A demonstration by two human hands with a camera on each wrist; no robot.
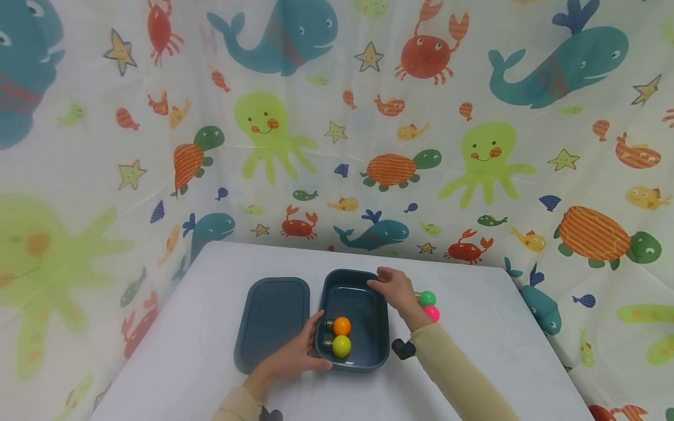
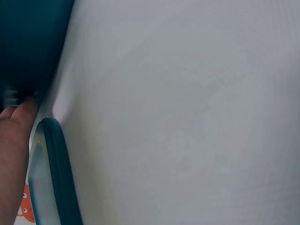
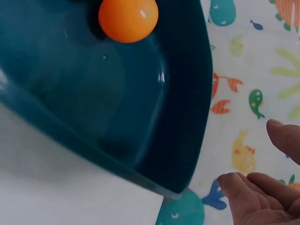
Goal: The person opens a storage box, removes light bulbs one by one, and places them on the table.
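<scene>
A dark blue rectangular box (image 1: pixel 363 356) stands without a cover, with an orange light bulb (image 1: pixel 342 326) and a yellow light bulb (image 1: pixel 341 346) lying in its left half, metal bases to the left. My left hand (image 1: pixel 295 354) rests at the box's front left corner, fingers along the left wall and thumb by the front rim. At the far right corner is my right hand (image 1: pixel 396 289), thumb and fingers apart with nothing between them. In the right wrist view, the right hand (image 3: pixel 262 197) shows beyond the box's rim.
A matching dark blue lid (image 1: pixel 276 318) lies left of the box. Right of the box, partly behind my right forearm, lie a green bulb (image 1: pixel 427 299) and a pink bulb (image 1: pixel 432 314). A curtain (image 1: pixel 337 193) printed with sea animals hangs around the white table (image 1: pixel 179 362).
</scene>
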